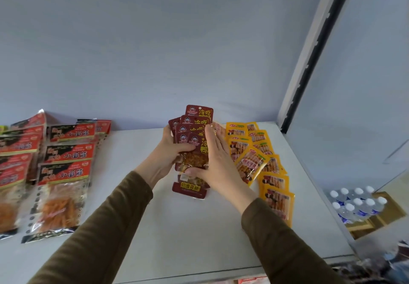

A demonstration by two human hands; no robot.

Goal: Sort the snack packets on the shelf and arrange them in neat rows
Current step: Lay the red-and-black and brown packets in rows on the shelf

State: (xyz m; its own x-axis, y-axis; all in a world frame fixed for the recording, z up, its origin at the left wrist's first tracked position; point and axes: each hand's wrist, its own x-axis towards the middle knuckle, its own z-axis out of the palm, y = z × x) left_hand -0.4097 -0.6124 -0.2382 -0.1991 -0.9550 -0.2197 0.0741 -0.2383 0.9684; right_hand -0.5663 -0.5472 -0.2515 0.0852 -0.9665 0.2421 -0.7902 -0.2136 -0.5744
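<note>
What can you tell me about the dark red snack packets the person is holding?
The dark red snack packets are small glossy plastic pouches with yellow lettering, a cartoon face logo and a clear window showing orange-brown pieces. Several are bunched in an uneven, fanned stack, standing roughly upright above the white shelf. The left hand grips the stack from its left side, and the right hand holds its right side, thumb under the front packet. Yellow packets lie just to the right.

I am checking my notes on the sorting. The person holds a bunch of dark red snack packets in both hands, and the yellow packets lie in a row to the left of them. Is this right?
Not quite. The head view shows the yellow packets lying to the right of the dark red snack packets, not the left. Both the left hand and right hand do hold that bunch.
</note>
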